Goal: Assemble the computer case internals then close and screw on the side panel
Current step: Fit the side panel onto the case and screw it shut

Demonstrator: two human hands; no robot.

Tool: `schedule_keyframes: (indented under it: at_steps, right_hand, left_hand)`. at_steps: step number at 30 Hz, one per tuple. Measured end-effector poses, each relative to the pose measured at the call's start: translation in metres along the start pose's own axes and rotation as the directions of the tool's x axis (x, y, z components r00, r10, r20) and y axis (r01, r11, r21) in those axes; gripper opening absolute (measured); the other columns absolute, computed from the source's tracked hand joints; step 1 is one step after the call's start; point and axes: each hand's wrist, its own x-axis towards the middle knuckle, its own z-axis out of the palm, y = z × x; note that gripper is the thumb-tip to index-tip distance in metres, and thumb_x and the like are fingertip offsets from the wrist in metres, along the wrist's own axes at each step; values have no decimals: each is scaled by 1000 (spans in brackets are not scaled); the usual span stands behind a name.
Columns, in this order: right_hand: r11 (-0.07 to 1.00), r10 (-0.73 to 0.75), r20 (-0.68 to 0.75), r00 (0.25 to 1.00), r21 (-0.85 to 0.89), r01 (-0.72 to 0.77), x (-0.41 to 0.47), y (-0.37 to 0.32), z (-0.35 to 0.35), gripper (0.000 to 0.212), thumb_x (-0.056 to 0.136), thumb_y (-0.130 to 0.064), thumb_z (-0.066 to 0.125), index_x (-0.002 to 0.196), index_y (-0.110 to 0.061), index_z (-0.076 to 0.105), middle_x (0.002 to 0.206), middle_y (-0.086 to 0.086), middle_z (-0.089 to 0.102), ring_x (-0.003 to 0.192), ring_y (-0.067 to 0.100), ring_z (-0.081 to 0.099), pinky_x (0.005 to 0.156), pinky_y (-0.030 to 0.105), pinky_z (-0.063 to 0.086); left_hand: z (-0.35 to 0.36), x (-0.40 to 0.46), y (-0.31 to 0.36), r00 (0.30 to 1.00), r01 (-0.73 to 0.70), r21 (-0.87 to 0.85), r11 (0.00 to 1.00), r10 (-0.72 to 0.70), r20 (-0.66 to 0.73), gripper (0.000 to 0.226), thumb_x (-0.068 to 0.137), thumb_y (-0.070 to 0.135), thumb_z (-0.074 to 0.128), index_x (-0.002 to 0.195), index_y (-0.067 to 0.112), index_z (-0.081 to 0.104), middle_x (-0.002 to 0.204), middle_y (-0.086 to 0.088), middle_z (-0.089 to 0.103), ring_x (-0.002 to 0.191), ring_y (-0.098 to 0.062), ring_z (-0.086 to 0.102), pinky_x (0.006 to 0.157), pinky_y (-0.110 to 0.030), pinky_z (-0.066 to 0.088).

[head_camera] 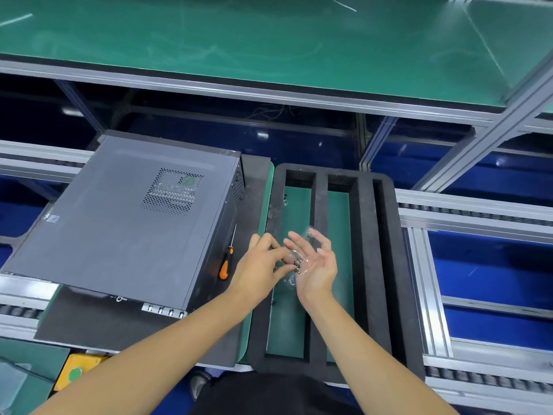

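The grey computer case (125, 217) lies on its side at the left, its side panel with a perforated vent on top. An orange-handled screwdriver (226, 263) lies beside the case's right edge. My right hand (317, 266) is palm up and carries a clear plastic blister tray (299, 265) holding several small dark screws (297, 264). My left hand (258, 265) reaches into that tray, its fingertips pinched together at the screws. Both hands hover above the black foam tray (380, 265).
The black foam tray has long slots showing green mat beneath. A dark pad (98, 322) lies under the case. Roller conveyor rails (478, 214) run left and right. A green shelf (239, 40) spans the back. A yellow box with a green button (76, 374) sits at lower left.
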Motion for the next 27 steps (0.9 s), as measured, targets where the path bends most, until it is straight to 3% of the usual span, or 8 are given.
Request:
schedule_keyframes:
  at_steps: [4, 8, 12, 17, 19, 21, 23, 27]
  right_hand:
    - [1000, 15, -25, 1000, 21, -14, 2, 0, -2, 42, 84, -25, 42, 120, -12, 59, 117, 29, 70, 100, 41, 71, 77, 43, 55]
    - [996, 40, -49, 998, 76, -36, 3, 2, -4, 36, 92, -21, 35, 119, -12, 58, 118, 30, 69, 101, 41, 71, 84, 47, 55]
    - [991, 49, -55, 997, 123, -42, 1, -1, -3, 40, 86, -24, 41, 121, -10, 57, 118, 30, 69, 99, 39, 72, 75, 43, 61]
    - [990, 46, -42, 998, 132, -41, 2, -3, -3, 41, 85, -24, 40, 120, -11, 56, 119, 28, 70, 100, 37, 73, 72, 38, 62]
    - [990, 39, -36, 999, 139, -34, 3, -3, -3, 38, 89, -22, 37, 119, -10, 56, 119, 29, 69, 98, 38, 73, 72, 36, 61]
    - [986, 58, -44, 997, 160, -50, 4, -3, -2, 36, 92, -19, 34, 118, -10, 57, 119, 30, 69, 97, 39, 73, 70, 37, 61]
    - [983, 79, -49, 996, 170, -70, 5, -3, -2, 35, 94, -19, 33, 117, -11, 58, 119, 30, 69, 98, 38, 73, 69, 39, 61]
    - [986, 87, -26, 996, 142, -82, 4, -5, -1, 37, 93, -22, 34, 119, -12, 58, 119, 27, 70, 99, 36, 73, 70, 41, 61]
  left_hand:
    - [0, 3, 1, 999, -16, 13, 1000, 16, 39, 12, 90, 38, 75, 95, 28, 69, 94, 16, 43, 94, -5, 31, 62, -22, 42]
    - [0, 4, 0, 997, -38, 16, 999, 37, 71, 14, 94, 36, 70, 99, 24, 67, 101, 11, 46, 96, -8, 32, 70, -25, 48]
    - [2, 3, 1, 996, -18, 2, 1000, 18, 92, 15, 97, 36, 65, 105, 23, 66, 106, 10, 48, 100, -10, 34, 74, -26, 49]
    - [1, 0, 2, 999, 47, -338, 940, -35, 42, 9, 101, 35, 59, 104, 27, 63, 105, 18, 58, 104, -11, 44, 91, -28, 40]
    - [-1, 0, 3, 996, 85, -413, 907, -94, -1, 4, 103, 35, 56, 105, 33, 60, 107, 23, 64, 109, -7, 53, 96, -36, 42]
    - [-2, 4, 1, 990, 110, -420, 901, -139, -37, 3, 102, 34, 59, 101, 36, 57, 101, 22, 68, 103, -8, 62, 98, -45, 45]
    - [-4, 7, -1, 992, 110, -414, 903, -124, -7, 13, 97, 32, 67, 97, 33, 54, 93, 17, 67, 93, -10, 64, 91, -44, 50]
    - [-2, 10, -4, 981, -111, -138, 984, 131, 145, 16, 90, 27, 75, 96, 28, 60, 94, 16, 49, 90, -7, 51, 78, -37, 51]
